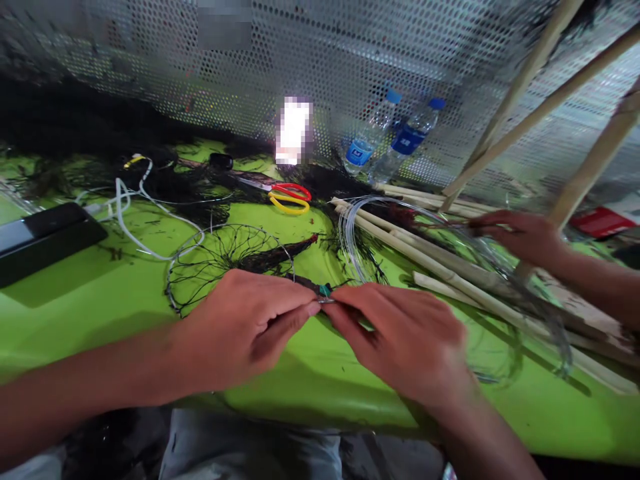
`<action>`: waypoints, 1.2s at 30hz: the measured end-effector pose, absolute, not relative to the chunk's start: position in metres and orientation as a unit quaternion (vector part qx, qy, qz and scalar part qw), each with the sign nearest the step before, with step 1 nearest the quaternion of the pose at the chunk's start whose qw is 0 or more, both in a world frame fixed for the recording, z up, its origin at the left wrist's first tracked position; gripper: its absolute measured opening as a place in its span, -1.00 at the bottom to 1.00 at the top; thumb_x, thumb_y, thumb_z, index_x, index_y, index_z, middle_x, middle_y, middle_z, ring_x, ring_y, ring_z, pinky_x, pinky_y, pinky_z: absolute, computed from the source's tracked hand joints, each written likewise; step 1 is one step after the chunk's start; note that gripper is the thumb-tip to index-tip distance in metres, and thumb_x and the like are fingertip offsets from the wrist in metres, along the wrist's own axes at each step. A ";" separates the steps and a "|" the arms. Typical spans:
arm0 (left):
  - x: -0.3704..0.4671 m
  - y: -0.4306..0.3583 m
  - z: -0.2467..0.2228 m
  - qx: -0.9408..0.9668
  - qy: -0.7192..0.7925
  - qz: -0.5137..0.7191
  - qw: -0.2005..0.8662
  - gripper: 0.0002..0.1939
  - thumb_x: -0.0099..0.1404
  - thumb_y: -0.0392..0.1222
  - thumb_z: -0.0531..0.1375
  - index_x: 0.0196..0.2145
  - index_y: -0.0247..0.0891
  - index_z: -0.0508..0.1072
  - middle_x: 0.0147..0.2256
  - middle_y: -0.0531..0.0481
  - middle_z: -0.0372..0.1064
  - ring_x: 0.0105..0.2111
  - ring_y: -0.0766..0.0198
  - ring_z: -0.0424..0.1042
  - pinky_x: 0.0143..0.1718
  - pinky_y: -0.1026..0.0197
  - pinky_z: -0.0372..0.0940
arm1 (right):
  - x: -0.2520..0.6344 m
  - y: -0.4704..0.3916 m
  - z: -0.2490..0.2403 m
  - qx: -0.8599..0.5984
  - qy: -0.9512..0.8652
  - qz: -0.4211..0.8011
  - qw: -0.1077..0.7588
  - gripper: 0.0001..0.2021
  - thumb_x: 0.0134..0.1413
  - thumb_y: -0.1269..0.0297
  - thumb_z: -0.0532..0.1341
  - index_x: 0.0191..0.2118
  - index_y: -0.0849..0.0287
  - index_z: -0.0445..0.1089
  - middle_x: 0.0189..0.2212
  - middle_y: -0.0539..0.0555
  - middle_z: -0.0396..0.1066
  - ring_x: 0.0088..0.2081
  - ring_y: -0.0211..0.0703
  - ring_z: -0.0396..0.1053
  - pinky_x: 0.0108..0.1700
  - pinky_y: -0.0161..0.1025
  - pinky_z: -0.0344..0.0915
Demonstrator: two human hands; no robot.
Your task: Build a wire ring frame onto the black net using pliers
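Note:
Both my hands meet over the green table [300,373], pinching a small dark bundle with a teal binding [325,291] and a bit of metallic wire. My left hand [245,327] grips it from the left, thumb and forefinger pressed together. From the right, my right hand [405,333] holds its other side in a pinch. Just behind my left hand lies a round wire hoop with black netting [225,250]. A gathered dark net end with a red tip [300,245] points toward the upper right.
Scissors [290,198], a lit phone [294,130] and two bottles [360,152] [410,137] stand or lie behind. Bamboo sticks [430,257] and coiled clear line [353,233] lie right. Another person's hand [525,237] reaches in there. A black device [50,237] with white cable sits left.

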State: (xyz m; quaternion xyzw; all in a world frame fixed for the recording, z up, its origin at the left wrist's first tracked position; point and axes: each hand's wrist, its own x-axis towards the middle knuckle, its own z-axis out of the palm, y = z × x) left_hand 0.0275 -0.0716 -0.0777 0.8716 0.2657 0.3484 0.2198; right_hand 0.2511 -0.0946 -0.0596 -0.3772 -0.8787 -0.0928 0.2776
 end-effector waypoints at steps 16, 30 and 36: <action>0.029 -0.070 -0.081 0.861 0.266 0.348 0.257 -0.71 0.49 -0.36 0.14 -0.43 -0.25 0.30 -0.56 0.24 0.04 -0.58 0.48 0.01 -0.50 0.33 -0.02 | 0.254 -0.085 -0.064 -0.440 -0.647 0.506 0.364 -0.95 0.20 0.25 0.46 -0.23 0.02 0.71 -0.44 -0.04 0.62 -0.41 -0.27 0.50 -0.35 -0.38 0.42; 0.027 -0.065 -0.087 0.892 0.218 0.361 0.162 -0.73 0.55 -0.31 0.09 -0.35 -0.31 0.45 -0.46 0.12 0.39 -0.51 0.43 0.28 -0.41 0.29 0.14 | 0.262 -0.072 -0.053 -0.416 -0.558 0.666 0.268 -0.61 0.33 -0.06 0.31 -0.22 0.22 0.61 -0.53 0.03 0.50 -0.60 -0.32 0.35 -0.61 -0.40 0.22; 0.027 -0.064 -0.090 0.899 0.227 0.339 0.163 -0.68 0.57 -0.29 0.05 -0.36 -0.30 0.45 -0.50 0.11 0.36 -0.54 0.40 0.27 -0.44 0.23 0.10 | 0.259 -0.054 -0.051 -0.409 -0.509 0.737 0.171 -0.57 0.11 -0.07 0.46 -0.41 0.24 0.48 -0.55 -0.06 0.31 -0.57 -0.39 0.17 -0.61 -0.43 0.04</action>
